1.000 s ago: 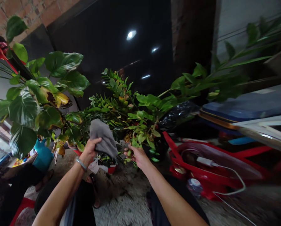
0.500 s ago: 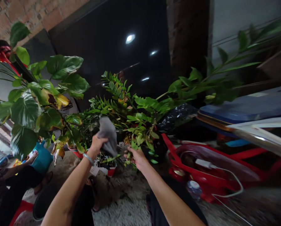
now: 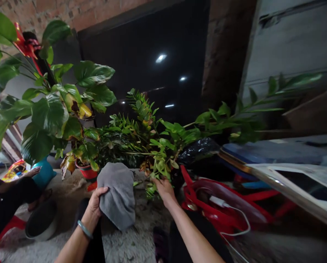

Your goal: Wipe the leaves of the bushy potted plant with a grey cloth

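A grey cloth (image 3: 117, 197) hangs spread out from my left hand (image 3: 95, 204), pinched by the thumb at its left edge. My right hand (image 3: 164, 189) is at the lower leaves of a green plant (image 3: 163, 153), to the right of the cloth; its fingertips are partly hidden among the foliage, and what they grip cannot be made out. Behind the cloth stand more leafy plants (image 3: 125, 128).
At the left are a large-leaved plant (image 3: 48, 113), a red pot (image 3: 87, 171), a dark bucket (image 3: 41, 221) and a seated person's hand (image 3: 33, 171). On the right, a red stool (image 3: 215, 208) with a white cable sits beside a blue-edged table (image 3: 234, 151).
My left hand has drawn the cloth down and toward me, and the cloth now hangs wider. My right hand remains by the leaves, slightly lower. The view has shifted a little.
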`<state>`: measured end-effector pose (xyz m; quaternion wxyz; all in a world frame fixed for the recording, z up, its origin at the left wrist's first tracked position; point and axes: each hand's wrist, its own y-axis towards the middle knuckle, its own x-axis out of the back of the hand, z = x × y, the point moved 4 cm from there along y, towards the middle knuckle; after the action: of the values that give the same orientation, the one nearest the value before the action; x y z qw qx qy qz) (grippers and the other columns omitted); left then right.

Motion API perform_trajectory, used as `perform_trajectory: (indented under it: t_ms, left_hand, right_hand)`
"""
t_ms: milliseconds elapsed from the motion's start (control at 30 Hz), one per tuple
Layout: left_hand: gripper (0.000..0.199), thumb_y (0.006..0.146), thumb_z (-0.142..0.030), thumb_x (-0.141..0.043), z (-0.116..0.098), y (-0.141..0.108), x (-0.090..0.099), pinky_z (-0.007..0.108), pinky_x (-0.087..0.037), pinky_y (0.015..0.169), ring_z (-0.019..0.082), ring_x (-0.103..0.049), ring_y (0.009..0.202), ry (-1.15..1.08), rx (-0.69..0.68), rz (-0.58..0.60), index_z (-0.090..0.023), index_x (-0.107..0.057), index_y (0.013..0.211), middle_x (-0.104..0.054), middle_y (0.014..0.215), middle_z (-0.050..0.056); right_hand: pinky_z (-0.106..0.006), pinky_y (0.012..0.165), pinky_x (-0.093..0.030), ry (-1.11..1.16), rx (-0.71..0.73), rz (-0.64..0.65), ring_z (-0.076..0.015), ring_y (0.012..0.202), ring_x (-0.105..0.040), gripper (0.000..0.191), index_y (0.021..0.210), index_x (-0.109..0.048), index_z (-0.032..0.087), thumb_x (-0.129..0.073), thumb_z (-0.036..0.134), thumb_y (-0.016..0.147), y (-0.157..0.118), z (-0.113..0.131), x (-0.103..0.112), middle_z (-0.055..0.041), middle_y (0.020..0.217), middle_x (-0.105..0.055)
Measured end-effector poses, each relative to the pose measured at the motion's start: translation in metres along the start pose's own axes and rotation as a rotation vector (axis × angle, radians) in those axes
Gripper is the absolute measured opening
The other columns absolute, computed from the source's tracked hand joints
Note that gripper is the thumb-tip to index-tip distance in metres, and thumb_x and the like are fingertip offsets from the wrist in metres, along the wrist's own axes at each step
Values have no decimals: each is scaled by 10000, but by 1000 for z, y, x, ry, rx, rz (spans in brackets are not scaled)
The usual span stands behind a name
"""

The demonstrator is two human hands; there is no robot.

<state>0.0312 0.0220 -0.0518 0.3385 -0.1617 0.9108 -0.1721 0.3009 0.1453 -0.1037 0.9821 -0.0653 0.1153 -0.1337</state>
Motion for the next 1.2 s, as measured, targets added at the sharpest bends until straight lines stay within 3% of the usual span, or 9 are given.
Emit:
perform_trajectory:
  t_ms: [67,100,233,333,433,567,733,967,1200]
  left_hand:
    - [88,649,-118,-691,6,-1,1,361,-564,767,204,-681,556,-86,3,-29,-122,-676,736,-729,631,58]
    - [71,658,-120,-690,10,-1,-1,349,-564,756,195,-675,543,-119,2,-20,-124,-676,728,-727,623,54]
    - [201,604,-103,-733,31,2,-9,332,-557,763,205,-700,611,-158,13,112,-138,-695,798,-751,682,48]
    - [305,552,-119,-776,55,8,-5,364,-541,835,248,-728,751,-148,82,254,-151,-700,846,-774,785,69]
    - [327,536,-181,-811,73,13,9,389,-530,858,293,-730,810,-118,173,359,-139,-708,844,-773,783,104]
    - [405,532,-210,-831,73,20,22,387,-541,814,284,-730,765,-67,146,392,-130,-713,911,-772,778,105]
    - [377,555,-217,-832,59,26,26,368,-549,783,262,-723,758,-33,85,344,-146,-708,903,-773,816,85]
    - [322,639,-243,-807,48,33,17,405,-477,963,283,-680,966,-1,75,237,-166,-706,935,-755,911,100]
    - [295,590,-271,-857,57,49,3,360,-523,812,267,-698,838,80,68,202,-179,-719,834,-745,758,43]
  right_hand:
    - [-275,791,-526,-50,73,-126,-252,1101,-635,417,996,-647,220,-768,332,613,-27,6,10,-68,1036,-736]
    - [-293,817,-525,-19,64,-99,-259,1128,-624,463,1047,-646,221,-761,386,630,-43,7,9,-74,1091,-726]
    - [-381,818,-539,198,-230,352,-297,1060,-665,535,1050,-688,206,-734,560,653,-114,-3,-24,-94,1059,-747]
    - [-397,861,-521,208,-328,403,-299,1010,-680,509,951,-720,184,-794,539,594,-145,-15,-41,-77,944,-772]
    - [-391,879,-506,193,-321,376,-294,965,-690,489,920,-732,175,-845,466,543,-150,-27,-42,-62,894,-778]
    - [-388,859,-503,204,-260,388,-290,897,-702,432,879,-744,183,-863,398,524,-145,-31,-38,-56,861,-780]
    - [-410,834,-513,193,-225,374,-302,850,-707,423,850,-746,183,-865,395,504,-146,-26,-48,-62,833,-778]
    - [-410,809,-525,201,-345,363,-308,854,-712,509,900,-709,164,-858,451,506,-155,-40,-70,-74,830,-773]
    - [-381,753,-530,87,-282,-27,-299,843,-697,456,824,-666,189,-863,367,454,-137,-42,-64,-41,766,-755]
